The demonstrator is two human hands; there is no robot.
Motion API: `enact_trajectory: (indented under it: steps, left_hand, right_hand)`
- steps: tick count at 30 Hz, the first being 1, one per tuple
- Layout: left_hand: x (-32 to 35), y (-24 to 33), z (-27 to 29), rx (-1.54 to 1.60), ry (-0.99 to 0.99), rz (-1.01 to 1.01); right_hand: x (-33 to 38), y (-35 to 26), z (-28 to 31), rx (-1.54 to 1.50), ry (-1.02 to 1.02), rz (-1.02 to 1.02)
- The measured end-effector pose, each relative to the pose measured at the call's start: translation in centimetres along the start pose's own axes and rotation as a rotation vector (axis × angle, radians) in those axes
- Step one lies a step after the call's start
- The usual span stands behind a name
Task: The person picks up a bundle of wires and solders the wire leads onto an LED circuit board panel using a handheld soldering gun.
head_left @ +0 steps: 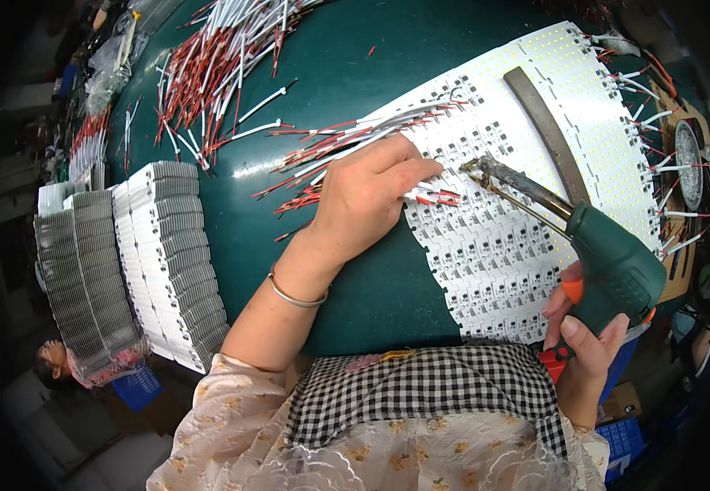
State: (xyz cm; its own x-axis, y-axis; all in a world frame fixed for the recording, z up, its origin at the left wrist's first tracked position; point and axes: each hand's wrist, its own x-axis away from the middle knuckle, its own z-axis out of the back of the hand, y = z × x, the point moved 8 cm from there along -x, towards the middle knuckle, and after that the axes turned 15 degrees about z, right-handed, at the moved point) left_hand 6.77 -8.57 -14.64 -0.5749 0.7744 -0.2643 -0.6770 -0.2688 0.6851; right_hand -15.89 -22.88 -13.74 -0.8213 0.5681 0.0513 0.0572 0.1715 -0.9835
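My left hand (363,192) is closed, thumb and fingers pinched over the left part of a white sheet of circuit boards (494,270). Short red-and-white wires (432,195) stick out from under its fingers. More wires (322,147) fan out behind and beside this hand, partly hidden by it. At the right, my right hand (588,335) is wrapped round the handle of a green soldering gun (621,258) with an orange trigger. Its dark tip (469,168) points left above the boards, a short gap from my left fingertips. Whether the tip touches a board I cannot tell.
A dark flat metal bar (545,131) lies across the boards. Wires (658,164) hang off their right edge, near a round metal tin (688,168). A heap of wires (216,74) covers the far left. Board stacks (158,262) stand at left; another person (56,360) shows beyond.
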Motion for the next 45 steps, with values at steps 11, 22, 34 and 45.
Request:
enact_trajectory:
  steps: [11,22,34,45]
  left_hand:
    - [0.1,0.1,0.0,0.007,0.031,-0.053]
    - [0.2,0.4,0.0,-0.04,0.05,-0.08]
    - [0.2,1.1,0.4,-0.041,0.02,-0.023]
    - [0.5,0.1,4.2,0.171,0.372,0.238]
  right_hand:
    - [0.1,0.6,-1.4,0.071,0.034,-0.011]
    - [0.0,0.6,-1.7,0.174,0.018,-0.05]
    - [-1.4,-3.6,1.2,0.13,0.006,0.135]
    - [-1.1,-8.4,3.7,0.267,0.065,0.213]
